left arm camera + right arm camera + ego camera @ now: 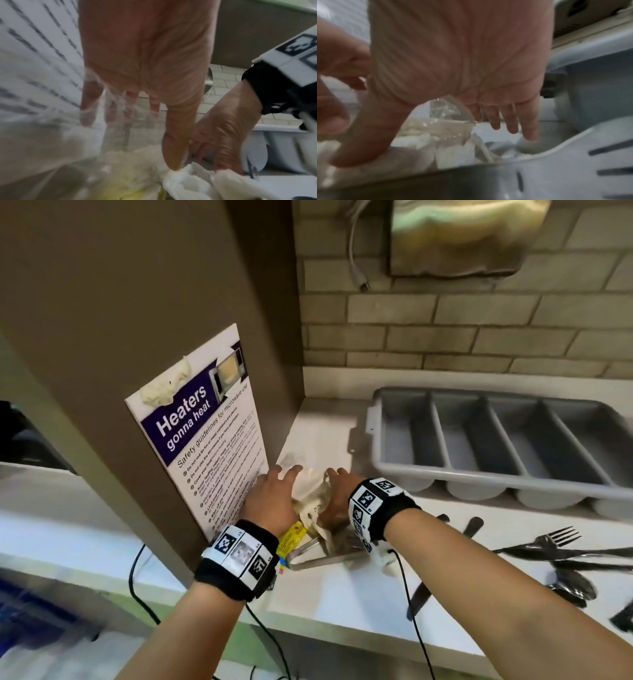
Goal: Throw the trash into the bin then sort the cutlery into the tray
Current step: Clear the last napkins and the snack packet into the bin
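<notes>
A heap of trash (310,491) lies on the white counter: crumpled white napkins (185,182), clear plastic film (447,112) and a yellow wrapper (291,537). My left hand (270,498) reaches over its left side with straight fingers, and the thumb (178,135) touches a napkin. My right hand (337,491) cups the right side, fingers (510,119) extended downward. The grey cutlery tray (496,479) has four empty compartments and stands to the right. Black cutlery lies loose at the right: a fork (555,537), a spoon (572,580) and a knife (419,594).
A shiny metal piece (318,556) lies under the near side of the heap. A brown cabinet side with a microwave safety poster (205,440) stands close on the left. A tiled wall and a steel dispenser (462,234) are behind. The counter's front edge runs near my forearms.
</notes>
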